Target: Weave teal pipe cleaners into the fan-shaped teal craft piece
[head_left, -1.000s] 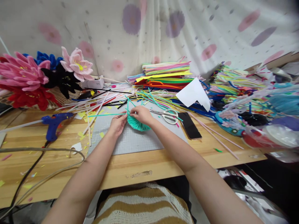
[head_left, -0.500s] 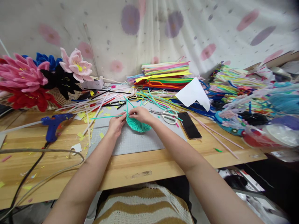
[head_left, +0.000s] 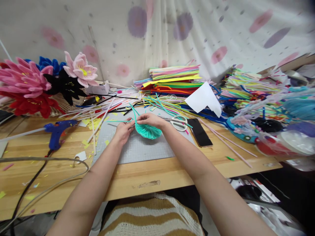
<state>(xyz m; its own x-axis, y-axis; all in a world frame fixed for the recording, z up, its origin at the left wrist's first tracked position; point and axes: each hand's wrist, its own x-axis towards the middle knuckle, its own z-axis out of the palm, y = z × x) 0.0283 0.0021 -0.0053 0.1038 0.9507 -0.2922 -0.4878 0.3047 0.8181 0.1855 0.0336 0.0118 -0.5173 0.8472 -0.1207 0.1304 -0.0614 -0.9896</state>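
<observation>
A round, ribbed piece made of turquoise pipe cleaners (head_left: 148,131) is held just above the grey cutting mat (head_left: 145,152). My right hand (head_left: 149,120) pinches its upper left edge between thumb and fingers. Close beside it, my left hand (head_left: 124,131) has its fingers closed at the same edge, on a turquoise pipe cleaner (head_left: 115,121) whose loose end sticks out to the left. More turquoise ends rise from between the two hands. The fingertips partly cover the spot where these strands meet the round piece.
Right of the hands lie scissors (head_left: 179,123) and a black phone (head_left: 199,131). A blue glue gun (head_left: 57,132) with a cable rests at left, below fuzzy flowers (head_left: 80,69). Pipe cleaner bundles (head_left: 174,77) are piled behind, near a white paper piece (head_left: 204,98). Yellow scraps litter the table.
The round turquoise piece has shifted slightly right and turned a little. The left-pointing strand shows less length, and the upright ends lean more to the left.
</observation>
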